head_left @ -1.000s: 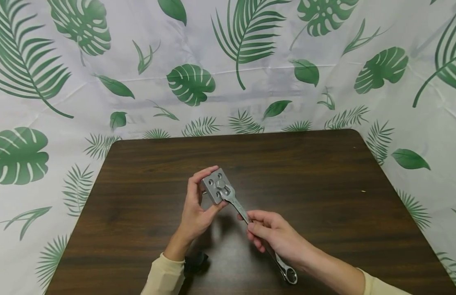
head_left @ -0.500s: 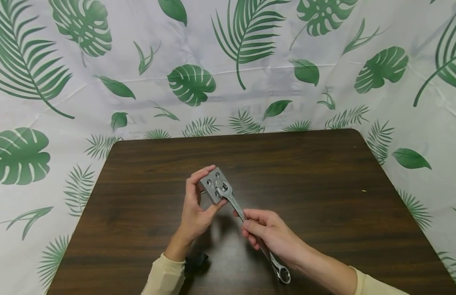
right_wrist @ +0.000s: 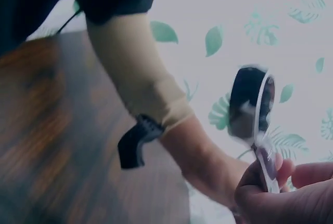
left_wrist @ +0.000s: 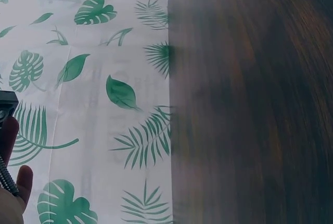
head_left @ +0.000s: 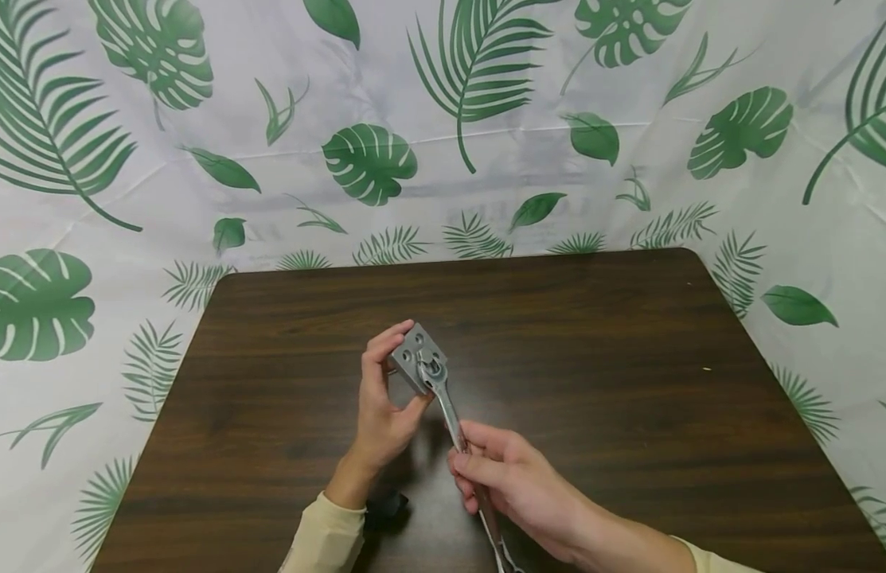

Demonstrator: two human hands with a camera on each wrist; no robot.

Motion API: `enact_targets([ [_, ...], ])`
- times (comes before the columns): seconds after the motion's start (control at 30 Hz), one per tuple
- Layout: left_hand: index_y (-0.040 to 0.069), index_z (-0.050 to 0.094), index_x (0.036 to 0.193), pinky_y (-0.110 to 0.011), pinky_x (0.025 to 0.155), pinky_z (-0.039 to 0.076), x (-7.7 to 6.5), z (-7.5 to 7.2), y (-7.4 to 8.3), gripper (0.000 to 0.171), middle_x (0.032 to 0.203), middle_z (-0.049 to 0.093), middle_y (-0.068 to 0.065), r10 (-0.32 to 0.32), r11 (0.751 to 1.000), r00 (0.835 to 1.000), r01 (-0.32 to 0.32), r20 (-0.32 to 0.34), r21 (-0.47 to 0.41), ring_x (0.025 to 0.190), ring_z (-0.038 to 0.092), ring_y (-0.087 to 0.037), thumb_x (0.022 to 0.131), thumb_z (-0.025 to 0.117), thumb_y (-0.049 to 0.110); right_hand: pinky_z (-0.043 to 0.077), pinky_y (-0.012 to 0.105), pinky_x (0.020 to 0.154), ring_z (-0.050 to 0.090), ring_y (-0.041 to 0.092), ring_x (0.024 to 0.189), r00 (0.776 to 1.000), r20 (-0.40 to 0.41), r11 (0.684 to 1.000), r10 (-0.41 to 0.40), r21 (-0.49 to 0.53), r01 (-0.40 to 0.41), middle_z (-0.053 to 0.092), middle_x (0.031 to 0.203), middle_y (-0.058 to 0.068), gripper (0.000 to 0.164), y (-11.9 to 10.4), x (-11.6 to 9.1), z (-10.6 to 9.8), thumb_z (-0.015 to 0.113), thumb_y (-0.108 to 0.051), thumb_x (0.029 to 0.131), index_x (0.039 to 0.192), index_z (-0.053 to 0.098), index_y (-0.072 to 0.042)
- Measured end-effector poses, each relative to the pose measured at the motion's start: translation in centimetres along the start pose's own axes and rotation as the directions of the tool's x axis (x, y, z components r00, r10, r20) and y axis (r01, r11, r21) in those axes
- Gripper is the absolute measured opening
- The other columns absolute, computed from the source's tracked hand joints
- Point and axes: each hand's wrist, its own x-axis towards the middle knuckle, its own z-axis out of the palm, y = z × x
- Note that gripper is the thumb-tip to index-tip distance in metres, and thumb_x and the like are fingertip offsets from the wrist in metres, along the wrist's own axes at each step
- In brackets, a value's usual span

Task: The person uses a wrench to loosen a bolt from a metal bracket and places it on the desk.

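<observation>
In the head view, my left hand grips a grey metal block by its edges, fingers over the top and thumb underneath. The block has round holes and a bolt head on its near face. A threaded bolt shank shows beside the left fingers in the left wrist view, at the frame's edge. My right hand pinches a shiny combination wrench around mid-handle. Its open end sits at the bolt head; the ring end points back toward me in the right wrist view.
A dark wood-grain table lies below both hands. Behind it hangs a white cloth with green leaves. A black camera mount juts from the left wrist. A small yellowish fleck lies on the table's right side.
My right hand has moved left and a little toward me, swinging the wrench handle to a steeper angle. The block has stayed nearly in place in my left hand, tilting slightly.
</observation>
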Motion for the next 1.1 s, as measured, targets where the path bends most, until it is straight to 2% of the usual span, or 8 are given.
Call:
enact_targets([
  [0.13, -0.023, 0.036, 0.120, -0.031, 0.099, 0.042, 0.0, 0.0, -0.2, 0.062, 0.128, 0.044, -0.040, 0.041, 0.999, 0.999, -0.041, 0.003, 0.033, 0.119, 0.049, -0.042, 0.068, 0.071, -0.021, 0.047, 0.026, 0.071, 0.050, 0.015, 0.077, 0.998, 0.057, 0.998, -0.018, 0.062, 0.014, 0.050, 0.084, 0.004, 0.014, -0.4, -0.1, 0.4, 0.053, -0.011, 0.100, 0.107, 0.046, 0.000],
  [0.27, -0.023, 0.036, 0.120, -0.029, 0.098, 0.043, -0.1, 0.1, -0.3, 0.060, 0.128, 0.043, -0.040, 0.070, 0.996, 0.998, -0.070, 0.011, 0.049, 0.118, 0.050, -0.042, 0.072, 0.071, -0.016, 0.046, 0.026, 0.072, 0.049, 0.015, 0.080, 0.997, 0.068, 0.990, -0.037, 0.139, 0.028, 0.050, 0.088, 0.005, 0.014, -0.8, 0.1, 0.6, 0.052, -0.009, 0.100, 0.108, 0.046, 0.000],
  [0.4, -0.024, 0.035, 0.120, -0.030, 0.099, 0.043, 0.0, 0.2, -0.2, 0.061, 0.128, 0.043, -0.041, 0.057, 0.997, 0.998, -0.057, 0.004, 0.043, 0.118, 0.049, -0.043, 0.070, 0.070, -0.018, 0.047, 0.026, 0.072, 0.049, 0.015, 0.080, 0.998, 0.056, 0.992, -0.019, 0.123, 0.012, 0.051, 0.090, 0.006, 0.020, -0.9, 0.4, 0.5, 0.054, -0.011, 0.100, 0.113, 0.045, 0.001],
  [0.6, -0.024, 0.035, 0.120, -0.033, 0.101, 0.040, 0.1, 0.0, -0.1, 0.065, 0.129, 0.043, -0.041, 0.014, 1.000, 1.000, -0.014, -0.006, 0.008, 0.119, 0.048, -0.042, 0.066, 0.071, -0.023, 0.045, 0.023, 0.065, 0.049, 0.014, 0.073, 1.000, 0.015, 0.998, -0.025, -0.052, 0.025, 0.049, 0.081, 0.005, 0.019, -0.3, 1.2, -0.5, 0.052, -0.014, 0.101, 0.111, 0.048, 0.002],
  [0.77, -0.025, 0.034, 0.121, -0.034, 0.102, 0.037, 0.1, -0.3, -0.1, 0.068, 0.129, 0.043, -0.041, -0.009, 1.000, 1.000, 0.009, 0.002, -0.025, 0.120, 0.046, -0.041, 0.067, 0.074, -0.022, 0.042, 0.022, 0.056, 0.049, 0.012, 0.064, 0.998, -0.019, 0.969, -0.064, -0.242, 0.058, 0.049, 0.076, 0.005, 0.016, -0.1, 1.9, -2.0, 0.051, -0.014, 0.102, 0.103, 0.051, 0.002],
  [0.93, -0.024, 0.034, 0.122, -0.034, 0.102, 0.037, 0.2, -0.5, 0.1, 0.069, 0.129, 0.044, -0.040, -0.025, 0.999, 0.999, 0.027, 0.027, -0.047, 0.121, 0.045, -0.042, 0.068, 0.077, -0.019, 0.039, 0.022, 0.050, 0.046, 0.011, 0.057, 0.992, -0.063, 0.912, -0.106, -0.405, 0.072, 0.051, 0.074, 0.006, 0.021, -0.2, 2.6, -3.7, 0.052, -0.017, 0.102, 0.102, 0.058, 0.003],
  [1.1, -0.024, 0.033, 0.122, -0.034, 0.103, 0.036, 0.3, -0.7, 0.3, 0.067, 0.129, 0.044, -0.039, -0.030, 0.996, 0.996, 0.037, 0.080, -0.084, 0.120, 0.046, -0.041, 0.074, 0.078, -0.011, 0.034, 0.022, 0.047, 0.042, 0.010, 0.055, 0.980, -0.128, 0.821, -0.153, -0.568, 0.054, 0.054, 0.070, 0.004, 0.023, -0.4, 3.4, -5.7, 0.056, -0.024, 0.101, 0.106, 0.068, -0.004],
])
